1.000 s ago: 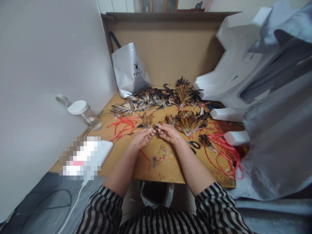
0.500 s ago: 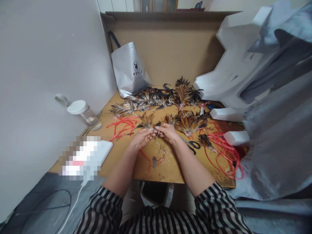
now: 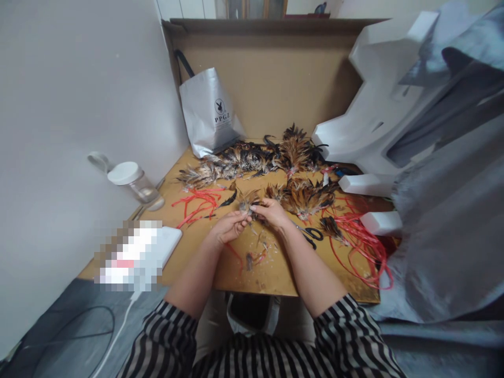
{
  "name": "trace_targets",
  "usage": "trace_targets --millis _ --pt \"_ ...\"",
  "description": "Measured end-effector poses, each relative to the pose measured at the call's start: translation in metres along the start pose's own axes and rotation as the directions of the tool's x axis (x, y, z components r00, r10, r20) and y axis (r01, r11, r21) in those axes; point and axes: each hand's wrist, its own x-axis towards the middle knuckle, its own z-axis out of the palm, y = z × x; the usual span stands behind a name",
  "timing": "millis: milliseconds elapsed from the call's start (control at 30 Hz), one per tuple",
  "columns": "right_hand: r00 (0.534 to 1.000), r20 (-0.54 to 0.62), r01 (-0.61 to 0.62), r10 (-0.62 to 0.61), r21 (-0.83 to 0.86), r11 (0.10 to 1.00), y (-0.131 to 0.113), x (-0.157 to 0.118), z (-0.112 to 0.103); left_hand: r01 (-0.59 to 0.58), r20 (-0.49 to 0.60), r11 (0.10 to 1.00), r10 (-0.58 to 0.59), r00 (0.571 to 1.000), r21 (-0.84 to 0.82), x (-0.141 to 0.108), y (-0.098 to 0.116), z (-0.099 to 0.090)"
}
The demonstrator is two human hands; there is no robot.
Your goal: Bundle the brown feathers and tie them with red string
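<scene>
A small brown feather bunch (image 3: 248, 199) is pinched at its base between my two hands, above the middle of the table. My left hand (image 3: 231, 226) grips it from the left with closed fingers. From the right, my right hand (image 3: 272, 214) holds the same bunch between thumb and fingers. Just beyond lies a pile of brown feather bunches (image 3: 301, 198), and a long row of dark and pale feathers (image 3: 240, 160) sits farther back. Black-handled scissors (image 3: 313, 234) rest right of my right hand, beside a small feather bunch (image 3: 331, 227).
Red strips lie at the left (image 3: 197, 202) and in a tangle at the right (image 3: 366, 241). A silver bag (image 3: 208, 113) stands at the back left. A lidded jar (image 3: 136, 184) and a white device (image 3: 169, 244) are at the left. White foam (image 3: 354, 131) borders the right.
The feather bunch between my hands has shifted slightly right, closer to my right hand. A dark feather now shows apart on the table to its left.
</scene>
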Motion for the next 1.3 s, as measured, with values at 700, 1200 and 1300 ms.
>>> trace_targets --millis 700,1200,1300 --pt "0.997 -0.023 -0.068 0.074 0.194 0.979 -0.006 0.002 0.000 -0.247 -0.198 0.925 0.310 0.930 0.288 0.009 -0.004 0.002" --pt "0.985 -0.167 0.043 -0.042 0.000 0.999 0.004 0.003 0.013 -0.222 -0.156 0.873 0.316 0.936 0.434 0.008 -0.006 0.005" --pt "0.989 -0.149 -0.002 0.015 0.091 0.996 0.003 0.002 0.014 -0.244 -0.172 0.879 0.337 0.926 0.410 0.010 -0.007 0.003"
